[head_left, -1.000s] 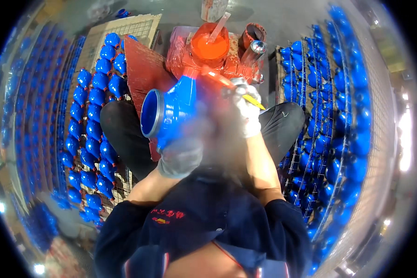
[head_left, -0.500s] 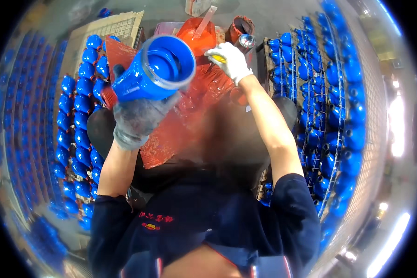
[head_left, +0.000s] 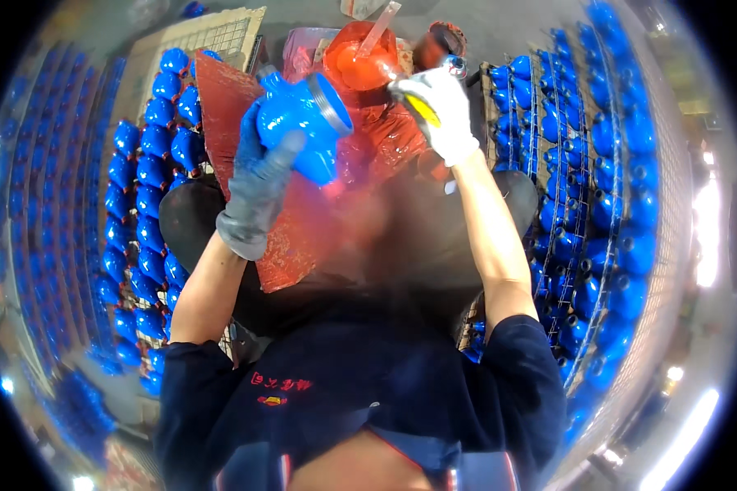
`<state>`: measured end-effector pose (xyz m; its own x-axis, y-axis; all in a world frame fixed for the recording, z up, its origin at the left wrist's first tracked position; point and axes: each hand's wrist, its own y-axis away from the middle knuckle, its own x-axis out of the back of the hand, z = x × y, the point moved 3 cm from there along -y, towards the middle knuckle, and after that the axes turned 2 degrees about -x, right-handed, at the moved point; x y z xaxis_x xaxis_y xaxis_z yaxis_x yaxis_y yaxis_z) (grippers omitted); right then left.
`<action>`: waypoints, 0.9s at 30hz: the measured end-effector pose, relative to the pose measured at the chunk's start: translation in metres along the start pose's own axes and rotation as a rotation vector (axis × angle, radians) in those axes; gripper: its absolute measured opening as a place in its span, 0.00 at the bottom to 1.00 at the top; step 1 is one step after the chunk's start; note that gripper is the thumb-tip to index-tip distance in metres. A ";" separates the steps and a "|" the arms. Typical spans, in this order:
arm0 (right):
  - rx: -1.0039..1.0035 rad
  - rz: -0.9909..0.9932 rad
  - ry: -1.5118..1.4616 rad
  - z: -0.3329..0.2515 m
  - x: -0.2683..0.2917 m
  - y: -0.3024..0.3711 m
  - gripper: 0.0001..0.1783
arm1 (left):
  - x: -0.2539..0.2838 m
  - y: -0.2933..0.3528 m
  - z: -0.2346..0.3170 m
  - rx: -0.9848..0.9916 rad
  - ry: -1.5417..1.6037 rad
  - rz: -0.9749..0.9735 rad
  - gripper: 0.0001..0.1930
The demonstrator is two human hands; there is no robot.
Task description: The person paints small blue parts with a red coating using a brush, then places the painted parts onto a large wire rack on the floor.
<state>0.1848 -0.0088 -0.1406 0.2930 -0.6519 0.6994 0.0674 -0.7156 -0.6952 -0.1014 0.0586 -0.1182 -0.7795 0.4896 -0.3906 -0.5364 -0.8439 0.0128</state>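
Well, my left hand [head_left: 258, 195] is wrapped round the blue fitting [head_left: 287, 113], raised left of the orange pot [head_left: 333, 62]; my right hand [head_left: 447, 114] is closed on a yellow-handled tool [head_left: 422, 109] beside that pot; best, I judge, to shed drips there and keep the fitting steady.

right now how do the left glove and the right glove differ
The left glove is dark grey; the right glove is mostly white. The left glove grips a blue pipe piece, while the right glove holds a yellow handle. Both are being worn.
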 end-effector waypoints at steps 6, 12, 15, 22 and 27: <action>-0.075 0.215 -0.372 -0.084 0.101 -0.055 0.13 | -0.016 0.026 0.012 -0.702 -0.966 -0.123 0.50; -0.613 -0.147 -0.548 -0.115 0.134 -0.093 0.20 | -0.030 0.049 0.021 -1.011 -1.082 -0.331 0.45; -0.714 -0.337 -0.506 -0.117 0.140 -0.095 0.20 | -0.036 0.057 0.025 -1.033 -1.115 -0.370 0.44; -0.449 -0.171 -0.456 -0.124 0.133 -0.060 0.16 | -0.039 0.060 0.025 -0.819 -1.109 -0.223 0.50; -0.248 -0.021 -0.510 -0.153 0.132 -0.048 0.09 | -0.028 0.054 0.014 -0.459 -0.535 -0.086 0.48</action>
<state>0.0743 -0.0993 0.0104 0.7216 -0.4776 0.5012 -0.1304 -0.8047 -0.5791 -0.1131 0.0018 -0.0938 -0.8555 0.5001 0.1343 -0.5046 -0.7468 -0.4331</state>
